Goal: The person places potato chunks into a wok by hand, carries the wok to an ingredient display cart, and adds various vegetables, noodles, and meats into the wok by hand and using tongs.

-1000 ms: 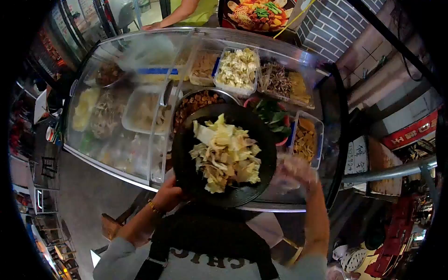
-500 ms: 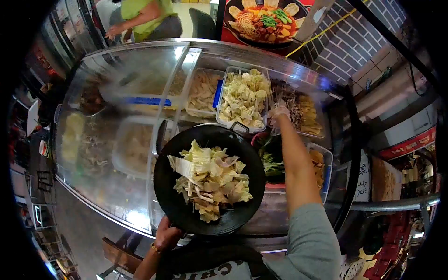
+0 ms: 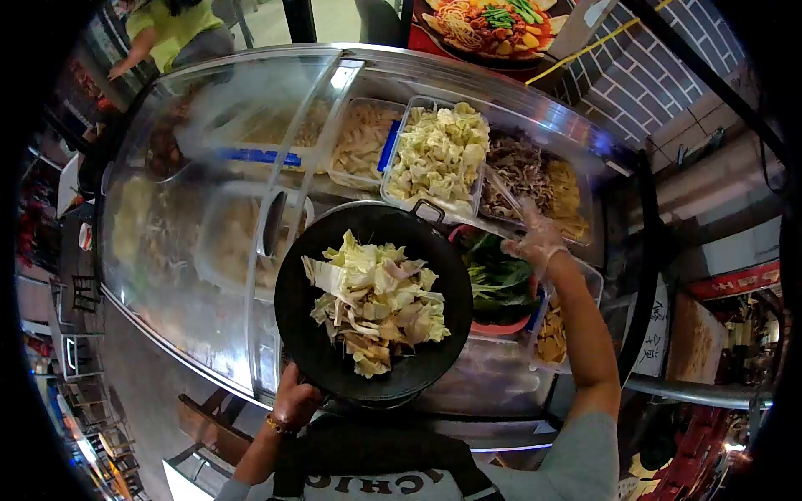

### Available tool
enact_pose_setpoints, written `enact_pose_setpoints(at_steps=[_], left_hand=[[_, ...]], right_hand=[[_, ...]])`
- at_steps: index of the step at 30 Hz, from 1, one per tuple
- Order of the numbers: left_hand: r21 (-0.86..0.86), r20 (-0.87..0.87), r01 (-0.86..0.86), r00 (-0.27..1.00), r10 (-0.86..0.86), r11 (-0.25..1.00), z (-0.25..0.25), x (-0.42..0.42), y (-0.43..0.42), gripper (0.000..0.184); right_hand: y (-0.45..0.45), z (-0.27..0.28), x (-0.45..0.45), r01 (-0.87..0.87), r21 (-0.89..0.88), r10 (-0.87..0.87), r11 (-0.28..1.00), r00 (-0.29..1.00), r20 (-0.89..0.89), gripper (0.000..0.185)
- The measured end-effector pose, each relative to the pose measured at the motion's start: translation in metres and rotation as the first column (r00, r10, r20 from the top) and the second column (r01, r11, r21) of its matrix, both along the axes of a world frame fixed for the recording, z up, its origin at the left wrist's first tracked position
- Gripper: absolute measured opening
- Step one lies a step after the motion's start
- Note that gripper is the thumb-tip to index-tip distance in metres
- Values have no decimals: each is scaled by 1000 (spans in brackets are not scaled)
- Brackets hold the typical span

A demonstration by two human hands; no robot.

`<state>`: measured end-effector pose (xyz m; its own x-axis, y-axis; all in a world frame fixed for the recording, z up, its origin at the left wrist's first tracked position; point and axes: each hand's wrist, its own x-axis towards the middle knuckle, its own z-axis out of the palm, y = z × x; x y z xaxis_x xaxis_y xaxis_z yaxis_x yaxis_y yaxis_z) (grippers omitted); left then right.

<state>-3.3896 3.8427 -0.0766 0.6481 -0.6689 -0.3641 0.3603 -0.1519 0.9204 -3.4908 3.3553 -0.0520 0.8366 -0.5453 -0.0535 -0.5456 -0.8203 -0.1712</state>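
Observation:
A black wok (image 3: 426, 359) holds a heap of chopped cabbage (image 3: 376, 292) and other pale pieces. My left hand (image 3: 295, 403) grips the wok at its lower left edge. In a clear plastic glove, my right hand (image 3: 537, 240) is closed on metal tongs (image 3: 504, 196), over the bins right of the wok. The tongs reach towards a tray of dark shredded food (image 3: 520, 171), beside a bin of cabbage (image 3: 440, 154). Below my right hand sits a red bowl of green leaves (image 3: 497, 280). Whether the tongs' tips touch any food I cannot tell.
A fogged glass cover (image 3: 188, 217) spans the left side of the display case. Yellow strips (image 3: 568, 200) lie at the right, and a bin of brown pieces (image 3: 551, 336) is partly behind my right forearm. A person in a green top (image 3: 180, 33) is beyond the case.
My right hand has drawn back slightly towards me and right from the dark food, and the tongs now show in it. The person beyond has shifted left. The wok has barely moved since half a second ago.

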Motion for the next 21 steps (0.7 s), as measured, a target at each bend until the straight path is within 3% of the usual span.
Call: enact_pose_setpoints(at_steps=[1,4,7,8,9,11,13,15,17,19,20,21], left_hand=[[-151,-352,-149,932,88,977,-4,-1,0,60],[-174,-364,-180,925,106,968,-6,-7,1,60],[-184,-378,-177,921,97,967,6,-10,-3,60],[-184,-378,-180,920,100,966,6,-10,-2,60],[-191,-355,-156,931,80,969,4,-10,1,59],[-198,-335,-136,940,63,971,-4,-7,8,59],[-165,-253,-32,967,-11,986,-11,-2,15,58],[-176,-277,-93,960,42,980,-5,-9,10,57],[-181,-303,-153,948,93,971,1,-10,8,55],[-1,-163,-10,987,10,1000,-3,-5,13,52],[-1,-168,-7,986,7,1000,-3,-5,14,52],[-89,-272,-59,962,33,994,-4,-6,11,51]], right_hand=[[6,8,3,3,3,-3,1000,1000,4,97],[34,53,38,121,136,-92,983,975,-201,104],[37,55,69,85,296,-23,951,978,-208,105],[32,38,79,5,181,28,983,984,-176,104],[27,23,85,0,181,32,984,984,-177,104],[34,15,97,98,119,-77,988,982,-173,114],[37,17,98,191,164,-156,968,966,-207,112],[35,11,83,63,213,-23,975,982,-188,102],[52,20,78,12,110,10,994,979,-202,102],[58,20,77,13,105,5,994,987,-163,78],[62,24,85,16,105,1,994,986,-167,78],[60,28,100,26,81,2,996,946,-325,66]])
